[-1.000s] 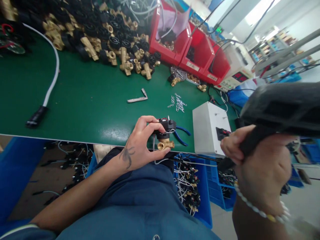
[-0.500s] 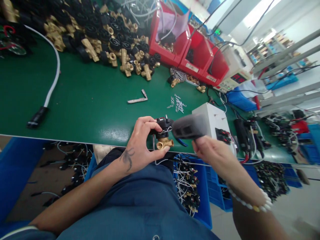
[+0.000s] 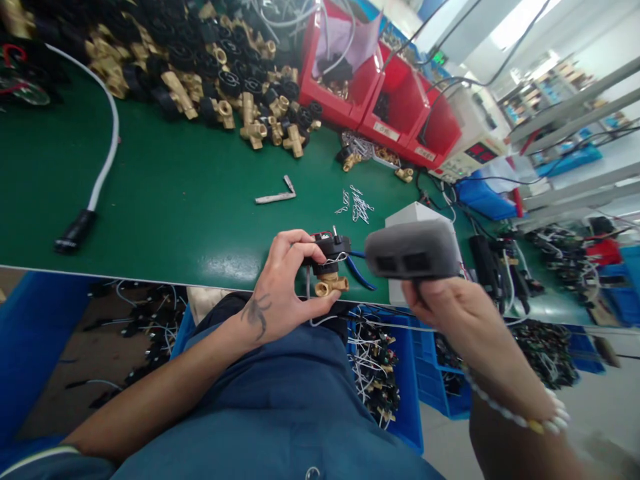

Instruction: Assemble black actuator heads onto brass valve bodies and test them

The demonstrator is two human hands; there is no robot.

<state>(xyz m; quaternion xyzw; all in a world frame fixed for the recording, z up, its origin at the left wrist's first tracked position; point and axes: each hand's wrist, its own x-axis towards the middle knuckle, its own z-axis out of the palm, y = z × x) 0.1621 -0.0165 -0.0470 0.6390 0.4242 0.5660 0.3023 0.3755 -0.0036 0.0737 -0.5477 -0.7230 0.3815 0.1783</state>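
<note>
My left hand (image 3: 284, 287) is closed round a small valve (image 3: 329, 270) with a black plastic top, red and white wires and a brass fitting below, held at the near edge of the green table (image 3: 165, 200). My right hand (image 3: 445, 310) grips the handle of a dark grey pistol-shaped hand tool (image 3: 413, 250), whose head sits just right of the valve, a little apart from it. Blue-handled pliers (image 3: 361, 270) lie on the table behind the valve, partly hidden by the tool.
A heap of brass fittings and black parts (image 3: 210, 73) fills the far side. Red bins (image 3: 380, 93) stand at the back right. A white box (image 3: 415, 217), loose wire clips (image 3: 356, 205), a metal angle piece (image 3: 276, 195) and a white hose (image 3: 103, 160) lie on the table. Blue crates of wired parts (image 3: 385, 373) sit below.
My right hand has swung the grey tool from the far right, close to the camera, in beside the valve. My left hand has kept the valve almost still.
</note>
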